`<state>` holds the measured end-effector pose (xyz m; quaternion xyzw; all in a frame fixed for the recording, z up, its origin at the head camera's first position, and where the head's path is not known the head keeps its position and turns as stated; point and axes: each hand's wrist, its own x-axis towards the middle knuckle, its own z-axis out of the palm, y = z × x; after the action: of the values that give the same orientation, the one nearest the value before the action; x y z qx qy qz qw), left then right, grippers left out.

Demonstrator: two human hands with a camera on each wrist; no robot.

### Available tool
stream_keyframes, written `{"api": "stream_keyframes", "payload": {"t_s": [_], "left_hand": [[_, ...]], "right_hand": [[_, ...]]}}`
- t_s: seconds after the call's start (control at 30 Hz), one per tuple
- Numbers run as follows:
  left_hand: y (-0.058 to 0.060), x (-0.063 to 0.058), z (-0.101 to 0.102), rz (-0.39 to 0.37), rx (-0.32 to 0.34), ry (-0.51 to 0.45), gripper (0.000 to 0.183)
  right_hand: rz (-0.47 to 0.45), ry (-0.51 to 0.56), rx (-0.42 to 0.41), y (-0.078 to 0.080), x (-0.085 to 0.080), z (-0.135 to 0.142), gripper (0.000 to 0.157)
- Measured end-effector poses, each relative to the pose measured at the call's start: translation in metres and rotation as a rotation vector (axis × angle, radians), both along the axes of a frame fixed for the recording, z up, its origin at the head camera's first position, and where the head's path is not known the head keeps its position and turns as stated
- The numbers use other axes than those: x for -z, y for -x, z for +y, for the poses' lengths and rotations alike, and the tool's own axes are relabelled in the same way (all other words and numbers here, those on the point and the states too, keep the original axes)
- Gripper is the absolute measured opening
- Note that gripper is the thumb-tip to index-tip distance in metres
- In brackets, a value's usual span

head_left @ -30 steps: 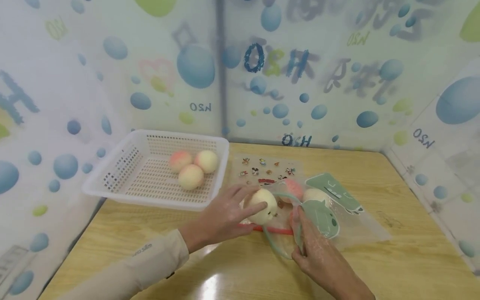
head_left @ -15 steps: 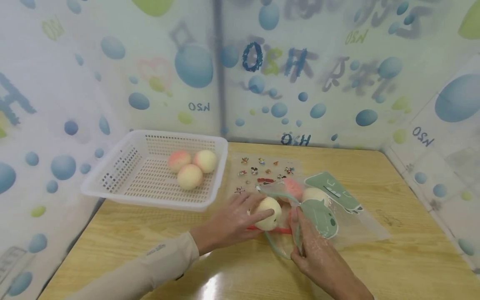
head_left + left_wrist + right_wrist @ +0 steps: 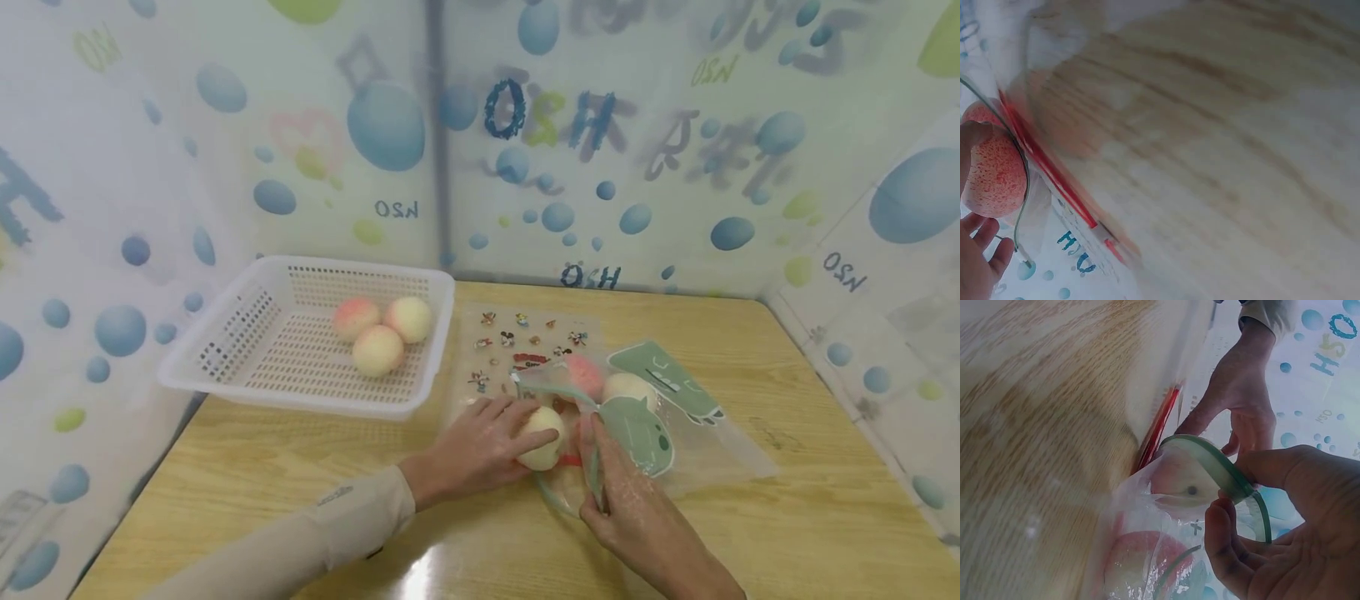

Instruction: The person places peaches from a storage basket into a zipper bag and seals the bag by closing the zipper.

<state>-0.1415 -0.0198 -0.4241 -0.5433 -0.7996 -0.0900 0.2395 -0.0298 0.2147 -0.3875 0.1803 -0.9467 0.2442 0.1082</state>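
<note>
My left hand (image 3: 480, 446) grips a pale peach (image 3: 542, 440) at the mouth of a clear zip bag (image 3: 720, 454) with green cartoon prints. In the left wrist view the peach (image 3: 997, 178) shows its red side, with the bag's green edge running across it. My right hand (image 3: 637, 508) pinches the green zip edge (image 3: 1210, 459) between thumb and fingers, and the mouth gapes there. Inside the bag lie a pink peach (image 3: 585, 377) and a pale one (image 3: 628, 390). Another peach (image 3: 1141, 562) shows through the plastic in the right wrist view.
A white perforated basket (image 3: 281, 404) with three peaches (image 3: 378, 351) stands at the left. Under the left hand and the zip bag lies a second clear bag (image 3: 536, 321) with small cartoon figures and a red zip strip (image 3: 1054, 172). Patterned walls enclose the wooden table (image 3: 832, 500).
The left hand has moved right and slightly down with the peach, bringing it into the bag's mouth, closer to the right hand. My right hand has stayed almost still on the zip edge.
</note>
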Motion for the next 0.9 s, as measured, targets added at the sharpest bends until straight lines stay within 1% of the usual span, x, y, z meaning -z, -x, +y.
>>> {"api": "stream_keyframes", "payload": {"t_s": [0.13, 0.2, 0.37, 0.43, 0.53, 0.7, 0.77, 0.83, 0.9], "left_hand": [[0.001, 0.001, 0.001, -0.002, -0.002, 0.052, 0.059], [0.001, 0.001, 0.003, 0.01, -0.01, 0.068, 0.058], [0.002, -0.002, 0.01, 0.043, -0.021, 0.08, 0.045], [0.003, -0.002, 0.013, 0.055, -0.015, 0.072, 0.04], [0.005, 0.0, 0.019, 0.035, -0.003, 0.048, 0.037], [0.005, 0.004, 0.026, -0.049, 0.0, 0.031, 0.033], [0.004, 0.005, 0.027, -0.048, 0.001, 0.036, 0.03], [0.004, 0.006, 0.027, -0.039, 0.02, 0.039, 0.027], [0.003, 0.007, 0.028, -0.044, 0.038, 0.066, 0.028]], "right_hand": [[-0.01, -0.013, 0.011, 0.001, 0.0, -0.002, 0.097], [-0.019, -0.017, 0.017, 0.0, 0.0, -0.003, 0.097], [-0.036, -0.036, 0.02, 0.0, -0.001, -0.005, 0.095], [-0.042, -0.043, 0.02, 0.0, -0.002, -0.005, 0.095], [-0.04, -0.046, 0.022, 0.001, -0.002, -0.005, 0.096], [-0.031, -0.039, 0.018, 0.0, -0.003, -0.005, 0.096], [-0.044, -0.032, 0.022, 0.0, -0.004, -0.005, 0.097], [-0.062, -0.025, 0.03, -0.001, -0.005, -0.005, 0.097], [-0.074, -0.022, 0.033, -0.001, -0.006, -0.006, 0.098]]}}
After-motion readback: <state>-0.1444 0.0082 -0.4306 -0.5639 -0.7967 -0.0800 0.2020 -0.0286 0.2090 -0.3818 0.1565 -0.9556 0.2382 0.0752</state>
